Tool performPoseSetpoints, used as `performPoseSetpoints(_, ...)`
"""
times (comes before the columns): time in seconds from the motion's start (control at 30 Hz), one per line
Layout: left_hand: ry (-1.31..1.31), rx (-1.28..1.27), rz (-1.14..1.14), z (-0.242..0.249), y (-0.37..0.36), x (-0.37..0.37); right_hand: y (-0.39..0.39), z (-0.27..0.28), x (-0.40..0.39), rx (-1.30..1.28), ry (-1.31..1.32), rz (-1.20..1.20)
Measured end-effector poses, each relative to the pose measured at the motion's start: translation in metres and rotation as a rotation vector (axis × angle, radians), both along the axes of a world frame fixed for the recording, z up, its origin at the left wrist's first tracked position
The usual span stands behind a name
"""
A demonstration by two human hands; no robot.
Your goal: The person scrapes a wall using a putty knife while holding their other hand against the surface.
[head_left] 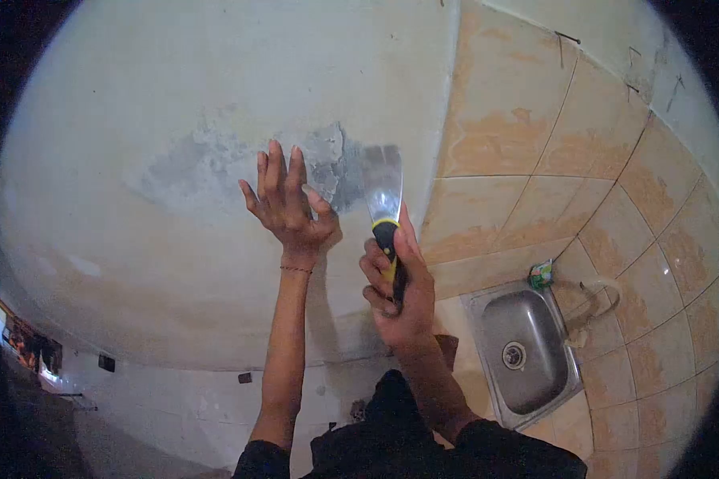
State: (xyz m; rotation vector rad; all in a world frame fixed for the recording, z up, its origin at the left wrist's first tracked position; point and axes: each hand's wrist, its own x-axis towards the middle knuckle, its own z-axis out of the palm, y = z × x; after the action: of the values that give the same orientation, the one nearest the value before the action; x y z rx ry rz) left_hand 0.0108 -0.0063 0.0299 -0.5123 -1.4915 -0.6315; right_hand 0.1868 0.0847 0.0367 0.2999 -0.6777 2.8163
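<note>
My right hand point(403, 291) is wrapped round the black and yellow handle of a putty knife point(384, 188), its wide metal blade pointing up in front of the wall point(359, 72). To the left, my left hand point(289, 209) has its fingers spread over a bare grey patch point(185, 169), where the pale paint has come away. A ragged edge of flaking paint point(327, 148) shows just above and right of the left fingertips. The blade overlaps the right end of the patch in this view.
Orange-and-cream tiles point(507, 120) cover the wall to the right. Below them, a steel sink point(491, 367) is set in a counter, with a faucet point(607, 299) and a green packet point(541, 274) by its far edge. A nail point(567, 37) sticks out above the tiles.
</note>
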Motion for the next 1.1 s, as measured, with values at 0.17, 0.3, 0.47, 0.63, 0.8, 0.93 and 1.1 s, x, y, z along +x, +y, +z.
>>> performPoseSetpoints(0.17, 0.005, -0.007, -0.015, 0.0, -0.0006, -0.0012, -0.0002, 0.0036, -0.0064, 0.005, 0.004, -0.012)
performPoseSetpoints(0.3, -0.022, -0.02, -0.008, -0.0015, -0.0015, -0.0002, 0.0035, -0.0013, -0.0044, 0.013, 0.022, 0.003)
performPoseSetpoints(0.47, -0.017, -0.024, -0.01, -0.0004, 0.0001, -0.0001, 0.0047, 0.0031, -0.0047, 0.028, 0.055, 0.013)
performPoseSetpoints(0.63, -0.024, -0.028, -0.008, -0.0008, -0.0019, 0.0009, 0.0062, 0.0015, -0.0061, 0.027, 0.002, -0.006)
performPoseSetpoints(0.8, -0.032, -0.03, -0.03, 0.0001, -0.0013, 0.004, 0.0055, 0.0073, 0.0004, 0.078, -0.026, -0.021)
performPoseSetpoints(0.93, -0.008, -0.032, -0.03, -0.0004, -0.0026, 0.0013, 0.0055, 0.005, -0.004, 0.092, 0.018, -0.017)
performPoseSetpoints(1.1, -0.019, -0.039, -0.015, -0.0019, -0.0027, -0.0002, 0.0053, 0.0039, -0.0018, 0.107, -0.016, -0.034)
